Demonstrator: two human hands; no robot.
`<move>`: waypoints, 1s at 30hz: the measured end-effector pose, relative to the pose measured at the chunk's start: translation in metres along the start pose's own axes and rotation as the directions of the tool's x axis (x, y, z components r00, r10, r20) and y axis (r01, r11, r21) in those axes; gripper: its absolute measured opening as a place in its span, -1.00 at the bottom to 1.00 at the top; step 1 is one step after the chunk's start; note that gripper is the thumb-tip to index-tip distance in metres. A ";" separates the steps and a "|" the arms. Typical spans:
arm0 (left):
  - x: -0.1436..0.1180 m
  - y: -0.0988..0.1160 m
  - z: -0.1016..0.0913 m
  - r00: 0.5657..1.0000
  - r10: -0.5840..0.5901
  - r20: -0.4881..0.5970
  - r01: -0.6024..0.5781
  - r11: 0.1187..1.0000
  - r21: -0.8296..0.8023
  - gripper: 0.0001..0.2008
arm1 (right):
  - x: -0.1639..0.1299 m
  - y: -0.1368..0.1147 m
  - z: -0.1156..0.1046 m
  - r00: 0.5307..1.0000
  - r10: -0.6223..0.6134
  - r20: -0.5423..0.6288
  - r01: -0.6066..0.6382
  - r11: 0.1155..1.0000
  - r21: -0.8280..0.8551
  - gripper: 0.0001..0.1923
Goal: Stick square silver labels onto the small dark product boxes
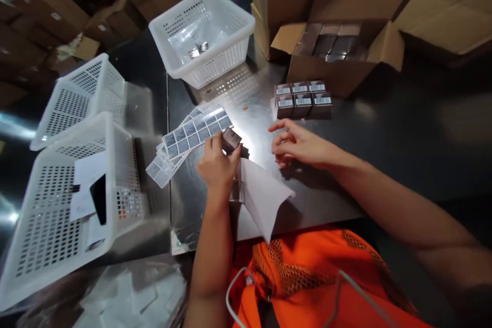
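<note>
Across the smooth grey metal table (259, 123), a glossy, rectangular, grey-gridded white label sheet (198, 132) points from eight to two o'clock. Right hand (294, 146): fingers parted, empty. Left hand (216, 166), nearer the sheet: thumb and fingers clamped on a small brown cuboid carton (232, 137), at the right hand's nine o'clock.

A: What's on the metal table (255, 97)?
B: Ref = six-box block (302, 98): two rows of three, barcodes up.
A: Behind it?
B: Open carton (326, 73), just behind and right of block. White basket (221, 64), farther back, left of block.
A: Nearer side?
B: Overlapping label sheets (198, 133), left of block. White paper (265, 189), bent up, nearer than block, slightly left.
</note>
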State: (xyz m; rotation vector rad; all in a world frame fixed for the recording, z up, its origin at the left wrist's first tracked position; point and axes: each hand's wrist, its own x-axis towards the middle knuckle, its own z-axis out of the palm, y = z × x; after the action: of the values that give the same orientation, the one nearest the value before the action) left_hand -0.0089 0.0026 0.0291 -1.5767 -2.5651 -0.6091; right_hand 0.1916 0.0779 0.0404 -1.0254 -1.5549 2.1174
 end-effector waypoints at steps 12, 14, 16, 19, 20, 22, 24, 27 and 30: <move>0.008 -0.011 0.005 0.992 -0.103 -0.066 0.085 0.968 -0.237 -0.45 | -0.056 0.007 0.090 0.834 -0.521 0.179 0.352 0.255 -0.900 -0.54; 0.012 -0.016 0.005 0.986 -0.145 -0.081 0.104 0.920 -0.378 -0.49 | -0.034 0.020 0.071 0.849 -0.511 0.131 0.322 0.306 -0.896 -0.49; 0.014 -0.019 0.004 0.977 -0.201 -0.073 0.140 0.862 -0.488 -0.49 | -0.019 0.031 0.059 0.829 -0.546 0.124 0.342 0.318 -0.884 -0.45; 0.017 -0.019 0.001 0.959 -0.283 -0.032 0.210 0.778 -0.592 -0.48 | -0.010 0.042 0.058 0.806 -0.586 0.081 0.320 0.316 -0.893 -0.49; 0.017 -0.019 0.000 0.953 -0.303 -0.018 0.229 0.759 -0.609 -0.48 | -0.009 0.045 0.060 0.804 -0.591 0.066 0.316 0.332 -0.889 -0.57; 0.018 -0.019 -0.002 0.944 -0.331 0.003 0.262 0.741 -0.619 -0.48 | -0.009 0.047 0.062 0.813 -0.579 0.055 0.336 0.390 -0.857 -0.69; 0.018 -0.019 -0.003 0.940 -0.341 0.008 0.274 0.741 -0.613 -0.48 | -0.011 0.045 0.062 0.843 -0.535 0.047 0.337 0.458 -0.823 -0.71; 0.017 -0.019 -0.002 0.945 -0.321 -0.059 0.223 0.766 -0.603 -0.45 | -0.016 0.037 0.060 0.896 -0.442 0.035 0.277 0.496 -0.823 -0.72; 0.015 -0.019 -0.001 0.952 -0.278 -0.127 0.152 0.793 -0.590 -0.46 | -0.021 0.031 0.060 0.888 -0.456 0.060 0.294 0.462 -0.837 -0.81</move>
State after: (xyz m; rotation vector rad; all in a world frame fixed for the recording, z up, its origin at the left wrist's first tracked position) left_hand -0.0328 0.0078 0.0282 -1.2306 -2.5462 -1.6149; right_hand 0.1686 0.0120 0.0287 -0.9182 -2.4788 0.8730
